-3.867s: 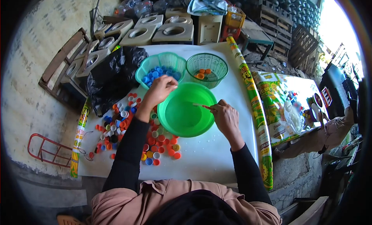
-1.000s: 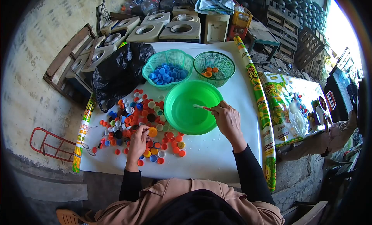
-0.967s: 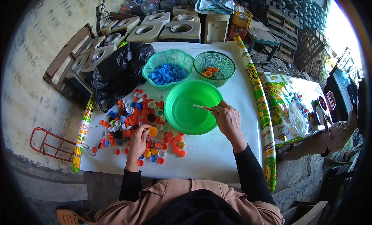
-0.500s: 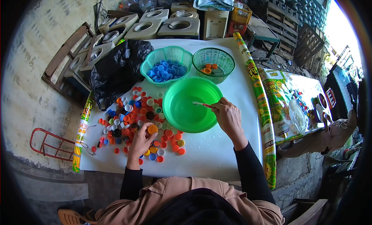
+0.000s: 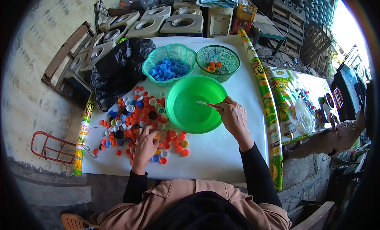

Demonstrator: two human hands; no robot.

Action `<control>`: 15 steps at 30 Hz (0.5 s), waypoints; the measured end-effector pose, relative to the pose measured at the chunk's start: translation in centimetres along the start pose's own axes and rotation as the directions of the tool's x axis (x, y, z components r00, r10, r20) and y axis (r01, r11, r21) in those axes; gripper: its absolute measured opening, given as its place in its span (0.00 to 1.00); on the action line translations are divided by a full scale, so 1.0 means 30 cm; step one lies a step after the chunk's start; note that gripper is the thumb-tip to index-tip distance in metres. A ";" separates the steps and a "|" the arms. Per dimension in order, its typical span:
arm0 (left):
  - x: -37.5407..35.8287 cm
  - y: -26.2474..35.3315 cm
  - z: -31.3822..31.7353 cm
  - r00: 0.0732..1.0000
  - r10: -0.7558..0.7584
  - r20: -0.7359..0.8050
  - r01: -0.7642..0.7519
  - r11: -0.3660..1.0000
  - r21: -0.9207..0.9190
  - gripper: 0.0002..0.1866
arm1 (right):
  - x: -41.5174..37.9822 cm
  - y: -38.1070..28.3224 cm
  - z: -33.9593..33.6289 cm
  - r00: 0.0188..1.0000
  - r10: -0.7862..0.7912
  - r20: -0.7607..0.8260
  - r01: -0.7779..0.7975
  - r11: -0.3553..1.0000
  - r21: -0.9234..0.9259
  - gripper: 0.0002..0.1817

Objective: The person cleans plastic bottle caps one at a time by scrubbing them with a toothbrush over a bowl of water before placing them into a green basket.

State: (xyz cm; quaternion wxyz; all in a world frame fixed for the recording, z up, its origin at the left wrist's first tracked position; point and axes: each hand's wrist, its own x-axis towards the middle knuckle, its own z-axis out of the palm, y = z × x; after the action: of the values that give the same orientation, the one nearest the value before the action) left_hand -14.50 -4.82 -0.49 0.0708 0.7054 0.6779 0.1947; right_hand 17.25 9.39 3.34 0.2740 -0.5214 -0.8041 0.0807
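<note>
In my right hand [image 5: 233, 116] is a toothbrush [image 5: 206, 104], pinched near its red-and-white handle. Its head points left over the bright green basin [image 5: 174, 121], which holds liquid. My left hand [image 5: 146, 147] is palm down over a spread of loose bottle caps [image 5: 130, 109] in red, orange, white, blue and black. Its fingers are curled, and an orange bottle cap [image 5: 157, 136] shows at the fingertips, partly hidden by them. Behind the basin stand a pale green basket [image 5: 149, 59] of blue caps and a dark green basket [image 5: 229, 73] with a few orange caps.
A black plastic bag [image 5: 114, 69] lies at the table's left, behind the caps. Rolled printed plastic [image 5: 266, 97] edges the white table [image 5: 221, 162] on the right. Farther right, a person's arm [image 5: 336, 137] reaches over another table. Dispenser casings [image 5: 182, 26] are stacked behind.
My left hand has turned palm down and moved slightly back over the pile with the orange cap. My right hand and the toothbrush have barely moved.
</note>
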 end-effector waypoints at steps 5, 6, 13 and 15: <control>0.014 0.105 0.008 0.999 -0.043 0.009 0.042 0.995 0.086 0.19 | -0.002 -0.002 0.003 1.000 -0.014 -0.018 0.014 1.000 0.011 0.05; 0.012 0.109 0.025 0.999 -0.049 0.013 0.047 0.995 0.093 0.19 | -0.001 -0.002 0.003 0.999 -0.022 -0.028 0.022 1.000 0.012 0.04; 0.022 0.113 0.072 0.998 -0.067 0.009 0.066 0.995 0.079 0.14 | -0.004 -0.003 -0.007 0.999 -0.031 -0.025 0.031 1.000 0.004 0.07; 0.027 0.092 0.052 0.998 -0.059 -0.005 0.059 0.998 -0.021 0.13 | -0.006 -0.010 -0.012 0.999 -0.027 -0.038 0.027 1.000 -0.016 0.06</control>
State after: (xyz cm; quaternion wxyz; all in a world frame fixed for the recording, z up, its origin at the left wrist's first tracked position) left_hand -11.35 -3.98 -0.77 0.0818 0.6838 0.6965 0.2015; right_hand 17.25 9.05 3.71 0.2865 -0.5140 -0.8062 0.0606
